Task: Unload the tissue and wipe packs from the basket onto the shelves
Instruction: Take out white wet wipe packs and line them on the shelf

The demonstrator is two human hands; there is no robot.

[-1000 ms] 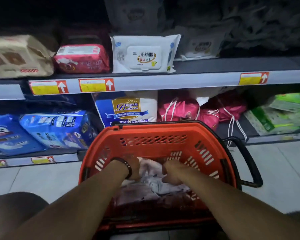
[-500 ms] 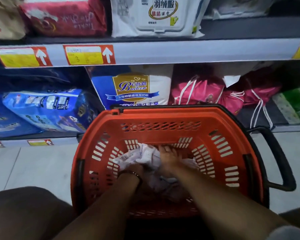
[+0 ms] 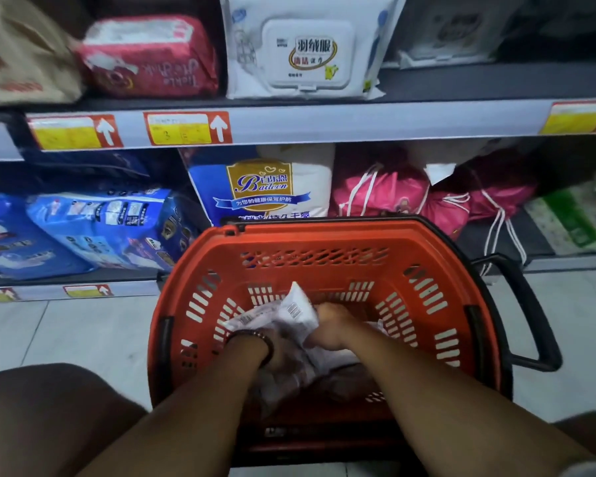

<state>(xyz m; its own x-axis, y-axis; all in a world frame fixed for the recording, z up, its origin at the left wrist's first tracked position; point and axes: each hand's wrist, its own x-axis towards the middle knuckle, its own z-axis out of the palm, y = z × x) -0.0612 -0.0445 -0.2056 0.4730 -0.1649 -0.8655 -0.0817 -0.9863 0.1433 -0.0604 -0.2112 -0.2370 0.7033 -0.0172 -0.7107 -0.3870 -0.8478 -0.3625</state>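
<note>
An orange plastic basket (image 3: 324,242) stands on the floor in front of the shelves. Inside it lies a pale, crinkled pack (image 3: 295,309) with a barcode on its raised end, on top of other dim packs. My right hand (image 3: 331,327) grips the pack's right side with curled fingers. My left hand (image 3: 276,349), with a dark bracelet at the wrist, reaches down at the pack's left side; its fingers are mostly hidden under the pack. The upper shelf (image 3: 358,120) carries a white wipe pack (image 3: 307,49) and a red pack (image 3: 148,58).
The lower shelf holds blue packs (image 3: 97,228), a white-and-blue Baileen bag (image 3: 265,187), pink drawstring bags (image 3: 403,197) and green packs (image 3: 572,222). The basket's black handle (image 3: 530,315) juts out to the right. Pale floor tiles (image 3: 66,332) lie left; my knee (image 3: 45,418) is lower left.
The view has moved closer to the basket. The pack's barcoded end has risen between my hands, and my right hand has curled round it.
</note>
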